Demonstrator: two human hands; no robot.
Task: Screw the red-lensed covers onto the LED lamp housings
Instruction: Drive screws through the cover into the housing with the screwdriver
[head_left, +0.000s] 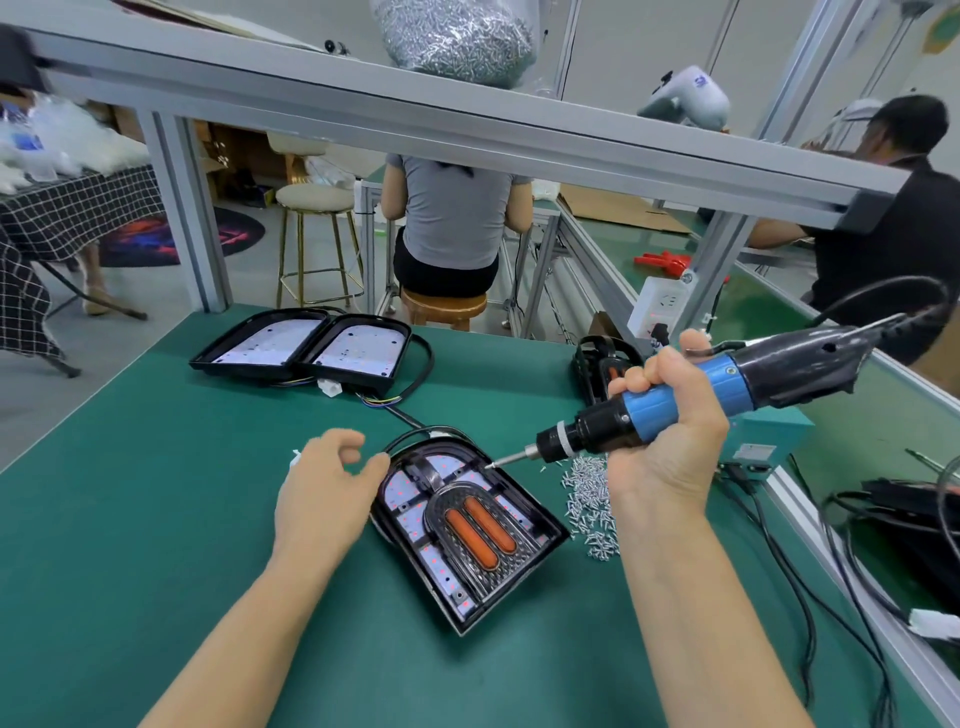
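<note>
While right hand (670, 415) clasps the blue screwdriver (675, 400), left hand (324, 493) relaxes beside the arched, ribbed cover (480, 530).

Right hand (670, 415) grips the driver (691, 395), bit tip at the lamp's (467, 525) top edge. Left hand (324, 493) rests beside it, fingers loose. Screws (589, 501) lie heaped near the lamp.

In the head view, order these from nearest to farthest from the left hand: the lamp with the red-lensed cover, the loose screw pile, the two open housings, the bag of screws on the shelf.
1. Lamp with the red-lensed cover: right beside the left hand, at its fingertips.
2. Loose screw pile: on the mat beyond that lamp, below the right hand.
3. Two open housings: at the mat's far edge.
4. Bag of screws: up on the overhead shelf.
</note>
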